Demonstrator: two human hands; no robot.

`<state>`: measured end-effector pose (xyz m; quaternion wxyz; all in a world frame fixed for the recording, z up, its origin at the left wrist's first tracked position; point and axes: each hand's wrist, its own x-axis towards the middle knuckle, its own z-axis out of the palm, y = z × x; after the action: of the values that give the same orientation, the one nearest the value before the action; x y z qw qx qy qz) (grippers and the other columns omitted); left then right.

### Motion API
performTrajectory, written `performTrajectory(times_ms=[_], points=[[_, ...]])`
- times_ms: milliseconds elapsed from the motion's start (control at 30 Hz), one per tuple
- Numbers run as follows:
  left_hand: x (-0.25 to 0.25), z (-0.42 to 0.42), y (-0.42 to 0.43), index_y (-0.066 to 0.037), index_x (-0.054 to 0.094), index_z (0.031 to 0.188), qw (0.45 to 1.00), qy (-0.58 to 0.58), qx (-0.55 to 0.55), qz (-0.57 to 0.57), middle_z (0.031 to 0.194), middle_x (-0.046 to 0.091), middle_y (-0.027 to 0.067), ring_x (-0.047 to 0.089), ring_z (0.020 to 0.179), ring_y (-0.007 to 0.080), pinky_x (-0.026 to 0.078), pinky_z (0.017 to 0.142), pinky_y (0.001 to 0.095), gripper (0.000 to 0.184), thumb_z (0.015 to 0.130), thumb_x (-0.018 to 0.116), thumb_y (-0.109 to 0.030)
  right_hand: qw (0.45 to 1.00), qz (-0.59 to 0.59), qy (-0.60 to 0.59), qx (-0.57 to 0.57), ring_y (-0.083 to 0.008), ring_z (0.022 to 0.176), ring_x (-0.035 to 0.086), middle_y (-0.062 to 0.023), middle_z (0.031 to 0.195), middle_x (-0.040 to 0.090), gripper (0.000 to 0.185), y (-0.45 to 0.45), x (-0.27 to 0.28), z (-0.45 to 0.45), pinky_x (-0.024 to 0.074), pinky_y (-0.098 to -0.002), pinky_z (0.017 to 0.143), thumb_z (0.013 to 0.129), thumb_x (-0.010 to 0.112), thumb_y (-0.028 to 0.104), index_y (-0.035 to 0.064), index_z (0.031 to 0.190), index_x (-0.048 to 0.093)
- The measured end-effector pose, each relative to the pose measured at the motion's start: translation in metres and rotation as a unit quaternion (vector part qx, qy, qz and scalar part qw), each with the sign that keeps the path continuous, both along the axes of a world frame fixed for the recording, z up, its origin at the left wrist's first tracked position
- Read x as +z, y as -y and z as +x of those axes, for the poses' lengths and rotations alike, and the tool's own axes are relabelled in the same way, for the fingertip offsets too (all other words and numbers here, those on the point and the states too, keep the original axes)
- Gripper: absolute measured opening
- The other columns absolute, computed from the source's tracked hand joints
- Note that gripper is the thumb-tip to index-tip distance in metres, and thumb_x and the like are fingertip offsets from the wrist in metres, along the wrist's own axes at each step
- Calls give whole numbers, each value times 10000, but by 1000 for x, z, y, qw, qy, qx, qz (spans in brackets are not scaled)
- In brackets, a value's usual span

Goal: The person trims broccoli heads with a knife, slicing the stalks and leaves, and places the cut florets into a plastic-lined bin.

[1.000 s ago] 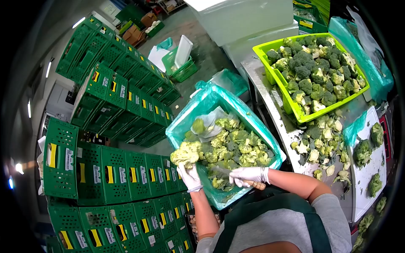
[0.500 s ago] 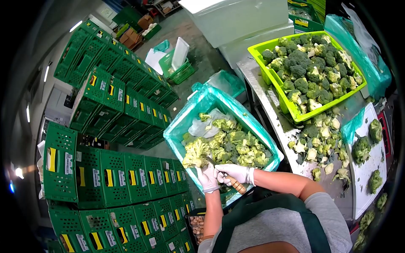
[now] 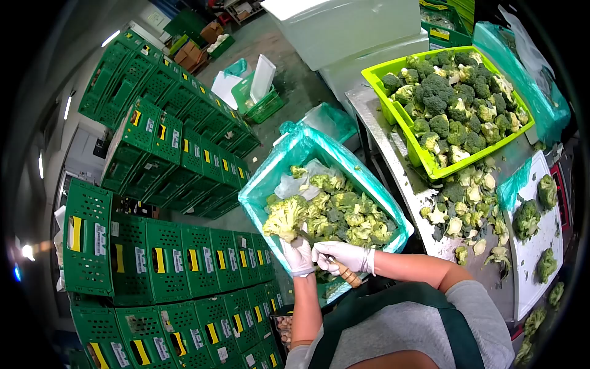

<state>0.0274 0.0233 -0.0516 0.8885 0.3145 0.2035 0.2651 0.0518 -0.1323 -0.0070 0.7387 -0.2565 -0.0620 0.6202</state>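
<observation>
My left hand (image 3: pixel 297 256), in a white glove, is closed on the stem of a pale yellow-green broccoli head (image 3: pixel 284 218). Beside it my right hand (image 3: pixel 342 256), gloved too, grips a knife; its wooden handle (image 3: pixel 350 277) sticks out below the fist towards my body. The blade lies near the stem, partly hidden by the fingers. Both hands are over the near edge of a teal-lined bin (image 3: pixel 251 198). Inside lie broccoli pieces (image 3: pixel 350 215) and a crumpled clear plastic bag (image 3: pixel 297 186).
At the right, a metal table (image 3: pixel 424 237) bears a lime-green crate (image 3: pixel 401 136) full of broccoli florets, loose trimmings (image 3: pixel 464 212) and a white board (image 3: pixel 533 258) with broccoli heads. Stacked green crates (image 3: pixel 190 255) line the left. White foam boxes (image 3: pixel 362 31) stand behind.
The broccoli head has shifted slightly left and turned in my left hand. My left hand has moved a little left, and the gap between my hands is wider.
</observation>
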Motion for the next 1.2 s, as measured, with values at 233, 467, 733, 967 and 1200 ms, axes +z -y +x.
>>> performTrajectory(times_ms=[233,467,733,967,1200], points=[[9,3,8,-31,426,1213,995,-28,61,-76,1176,502,115,522,1040,230,453,935,401,345,955,386,-257,981,-129,126,-69,-92,405,395,-27,598,499,293,-15,0,-13,347,-228,382,962,351,323,82,858,483],[9,3,-2,-86,321,1299,999,20,25,-12,1271,431,112,484,1102,257,448,913,428,382,949,404,-214,996,-46,73,-37,-73,398,370,-14,572,466,307,-11,10,-3,318,-200,382,967,335,327,73,866,475],[-37,8,-48,-71,374,1185,983,-75,114,123,1219,446,120,490,1075,248,468,870,375,325,918,489,-217,979,91,130,130,-56,408,366,-3,567,448,351,17,31,-10,325,-191,378,970,319,352,48,937,490],[-7,-21,-33,-72,295,1282,983,4,49,175,1228,424,127,472,1090,248,429,903,385,405,922,465,-147,961,-176,153,-151,-45,450,442,5,666,524,302,0,-9,26,376,-196,402,875,548,365,63,889,534],[48,-35,7,-66,200,1372,924,-4,-103,368,1358,322,133,392,1202,253,358,978,361,865,694,731,-154,918,-169,254,-253,-46,495,438,28,683,483,265,-5,-16,34,367,-195,432,809,655,201,43,979,525]])
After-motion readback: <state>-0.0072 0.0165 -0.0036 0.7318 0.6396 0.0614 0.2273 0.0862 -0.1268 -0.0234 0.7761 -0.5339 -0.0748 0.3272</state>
